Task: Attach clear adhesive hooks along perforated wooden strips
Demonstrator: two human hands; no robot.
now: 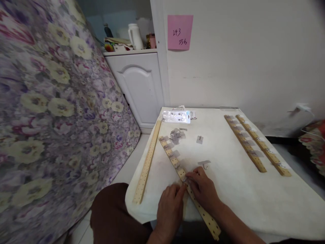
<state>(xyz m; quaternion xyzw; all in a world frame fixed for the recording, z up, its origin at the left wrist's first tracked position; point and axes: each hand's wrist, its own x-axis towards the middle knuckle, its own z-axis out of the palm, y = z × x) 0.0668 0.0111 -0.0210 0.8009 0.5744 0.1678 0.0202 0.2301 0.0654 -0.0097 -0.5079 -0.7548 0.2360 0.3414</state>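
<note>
A perforated wooden strip (205,215) lies slanted across the near part of the table, with several clear-backed adhesive hooks (174,156) fixed along its far half. My left hand (170,205) is closed against the strip's left edge, thumb and fingertips gripping it. My right hand (204,189) pinches a small metal hook (186,179) against the strip, just below the fixed ones; fingers partly hide it. Beyond my right hand lies a loose hook (205,166) with a clear pad. Farther back are another single hook (199,139) and a small pile of hooks (175,134).
A bare perforated strip (147,162) runs along the table's left edge. Two strips with hooks (245,144) (264,145) lie at the right. A clear hook package (176,116) sits at the back, near the wall. A floral curtain (63,112) hangs left of the white table (228,196).
</note>
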